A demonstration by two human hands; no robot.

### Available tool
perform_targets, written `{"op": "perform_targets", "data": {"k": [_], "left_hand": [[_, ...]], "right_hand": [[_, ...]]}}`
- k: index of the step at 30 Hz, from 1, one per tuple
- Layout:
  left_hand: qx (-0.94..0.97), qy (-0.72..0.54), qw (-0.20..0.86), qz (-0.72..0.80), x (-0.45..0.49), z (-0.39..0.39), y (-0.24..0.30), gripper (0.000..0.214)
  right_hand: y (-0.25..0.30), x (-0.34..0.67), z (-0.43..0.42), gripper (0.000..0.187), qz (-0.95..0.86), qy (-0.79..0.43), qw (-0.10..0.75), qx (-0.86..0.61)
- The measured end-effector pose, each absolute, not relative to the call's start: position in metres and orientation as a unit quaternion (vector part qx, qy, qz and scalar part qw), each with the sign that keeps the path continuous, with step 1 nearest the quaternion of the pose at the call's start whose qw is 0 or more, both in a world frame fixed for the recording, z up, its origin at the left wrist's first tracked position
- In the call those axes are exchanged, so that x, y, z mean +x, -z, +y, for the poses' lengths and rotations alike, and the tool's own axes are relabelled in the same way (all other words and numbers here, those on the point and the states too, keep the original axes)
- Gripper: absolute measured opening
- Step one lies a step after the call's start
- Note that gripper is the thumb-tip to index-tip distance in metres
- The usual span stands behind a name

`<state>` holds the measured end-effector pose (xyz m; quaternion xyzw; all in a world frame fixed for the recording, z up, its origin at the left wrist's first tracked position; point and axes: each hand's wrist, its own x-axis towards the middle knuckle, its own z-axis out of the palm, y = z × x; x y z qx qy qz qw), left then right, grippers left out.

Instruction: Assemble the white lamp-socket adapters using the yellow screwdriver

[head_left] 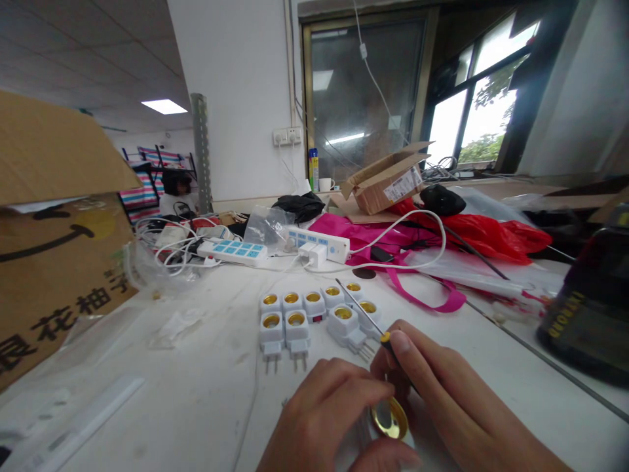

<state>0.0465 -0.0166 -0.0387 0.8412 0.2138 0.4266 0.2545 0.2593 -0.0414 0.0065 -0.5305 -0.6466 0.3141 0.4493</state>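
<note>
My left hand point(327, 416) is closed around a white plug-in lamp socket point(390, 417) with a gold-coloured threaded cup, low in the view. Close against it, my right hand point(427, 377) grips a screwdriver point(363, 308) by its black and yellow handle. The thin metal shaft points up and to the left, away from the held socket. The fingers of my right hand also lie beside the socket's far edge; whether they press on it I cannot tell. Beyond my hands, several similar white lamp sockets point(296, 321) stand grouped on the white table point(187, 373), some with plug pins showing.
Power strips point(236, 251) and looping white cables lie behind the sockets. A large cardboard box point(63, 262) stands at the left. Pink fabric point(339, 229), a red bag point(506, 233) and an opened carton point(388, 183) fill the back right. A dark container point(590, 308) stands at the right edge.
</note>
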Motion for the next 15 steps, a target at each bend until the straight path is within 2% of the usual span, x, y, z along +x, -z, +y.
{"op": "perform_targets", "data": {"k": [4,11,15], "left_hand": [[0.818,-0.439,0.296,0.225,0.047,-0.019,0.036,0.039],[0.779,-0.445,0.342,0.278,0.047,-0.029,0.03,0.038],[0.735,-0.471,0.382,0.302,0.048,-0.033,0.032,0.046]], "right_hand": [[-0.001,0.262,-0.042,0.081,-0.639,-0.324,0.449,-0.534],[0.009,0.272,-0.034,0.074,-0.687,-0.341,0.379,-0.518],[0.0,0.267,-0.038,0.08,-0.674,-0.317,0.412,-0.524]]}}
